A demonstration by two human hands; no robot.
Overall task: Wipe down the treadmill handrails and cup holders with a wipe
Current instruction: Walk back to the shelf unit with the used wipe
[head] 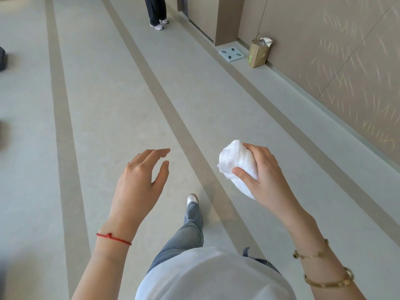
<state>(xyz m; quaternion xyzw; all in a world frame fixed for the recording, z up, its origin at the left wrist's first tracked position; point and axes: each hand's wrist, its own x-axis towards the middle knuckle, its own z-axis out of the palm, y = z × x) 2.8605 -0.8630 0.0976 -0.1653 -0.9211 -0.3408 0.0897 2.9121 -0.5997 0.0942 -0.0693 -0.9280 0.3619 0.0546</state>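
Observation:
My right hand (263, 176) grips a bunched white wipe (234, 161), thumb across its front, held out at waist height over the floor. My left hand (140, 176) hangs in the air to the left of it, fingers relaxed and slightly spread, holding nothing. No treadmill, handrail or cup holder is in view. Below the hands I see my own leg in grey trousers with one shoe stepping forward on the grey floor.
Grey floor with darker stripes (173, 118) runs ahead. A brown paper bag (258, 54) and a flat bathroom scale (231, 54) lie by the right wall. Another person's legs (156, 13) stand far ahead. A dark object (2, 59) sits at the left edge.

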